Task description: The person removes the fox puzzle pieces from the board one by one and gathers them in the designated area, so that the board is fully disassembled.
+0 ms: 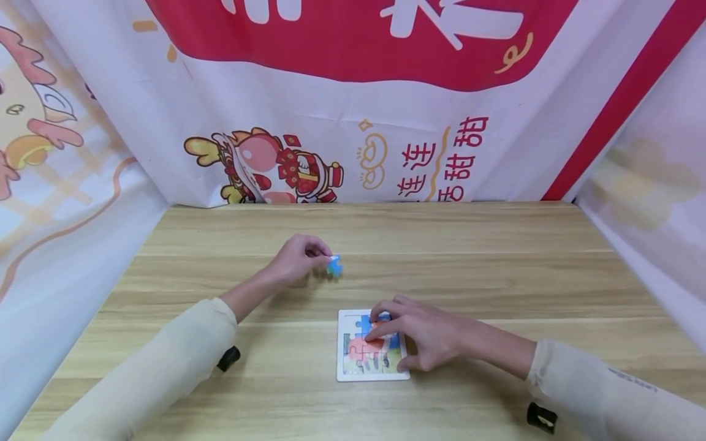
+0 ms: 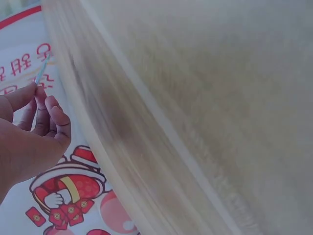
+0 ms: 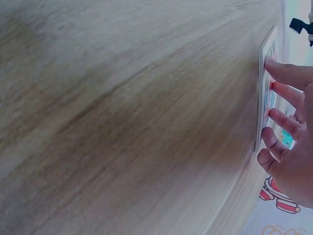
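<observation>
My left hand (image 1: 300,257) pinches a blue jigsaw piece (image 1: 334,267) between thumb and fingertips, beyond the puzzle and left of it. In the left wrist view this hand (image 2: 36,132) shows the piece (image 2: 43,70) edge-on, its other fingers loosely bent. A small jigsaw puzzle (image 1: 358,349) in a white-rimmed tray lies flat on the table. Over its right side spreads my right hand (image 1: 432,334), fingertips on the picture and thumb at the lower right rim. Those fingers cover part of the puzzle. A pale patch without pieces shows at its upper left.
The wooden table (image 1: 496,269) runs back to a printed cloth (image 1: 342,104), with cloth walls (image 1: 72,202) on both sides. Black devices sit under the sleeves, one by the left wrist (image 1: 228,359) and another by the right (image 1: 542,418).
</observation>
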The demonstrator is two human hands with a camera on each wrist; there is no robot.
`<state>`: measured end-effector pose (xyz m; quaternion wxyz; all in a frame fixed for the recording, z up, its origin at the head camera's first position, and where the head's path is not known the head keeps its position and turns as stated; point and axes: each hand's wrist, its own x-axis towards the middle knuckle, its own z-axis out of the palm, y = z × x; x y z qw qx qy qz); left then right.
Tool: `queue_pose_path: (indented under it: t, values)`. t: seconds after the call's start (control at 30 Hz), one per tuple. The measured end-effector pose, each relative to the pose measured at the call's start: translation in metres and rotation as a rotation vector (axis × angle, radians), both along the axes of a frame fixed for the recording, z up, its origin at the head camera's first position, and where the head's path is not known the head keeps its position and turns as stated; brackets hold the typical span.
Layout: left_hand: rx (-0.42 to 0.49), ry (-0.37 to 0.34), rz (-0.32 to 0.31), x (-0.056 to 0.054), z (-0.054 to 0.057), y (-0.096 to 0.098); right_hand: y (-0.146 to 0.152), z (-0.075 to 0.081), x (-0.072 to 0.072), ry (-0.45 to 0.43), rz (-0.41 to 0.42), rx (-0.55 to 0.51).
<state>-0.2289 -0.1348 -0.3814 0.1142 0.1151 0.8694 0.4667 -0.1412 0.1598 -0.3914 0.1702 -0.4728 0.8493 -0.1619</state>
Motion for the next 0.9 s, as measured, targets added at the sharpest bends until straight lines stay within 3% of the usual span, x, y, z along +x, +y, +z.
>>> queue_pose_path:
  t: [0.43,0.6,0.9]
  values:
    - [-0.042,0.024,0.033,-0.033,-0.004,-0.005,0.001,-0.001,0.0,0.012,0.003,0.002]
    - [-0.046,0.0,0.067,-0.048,-0.009,-0.003,0.002,-0.001,0.0,0.034,0.016,-0.009]
    - [-0.13,0.063,0.108,-0.076,-0.021,0.002,0.004,-0.001,0.0,0.02,0.011,0.01]
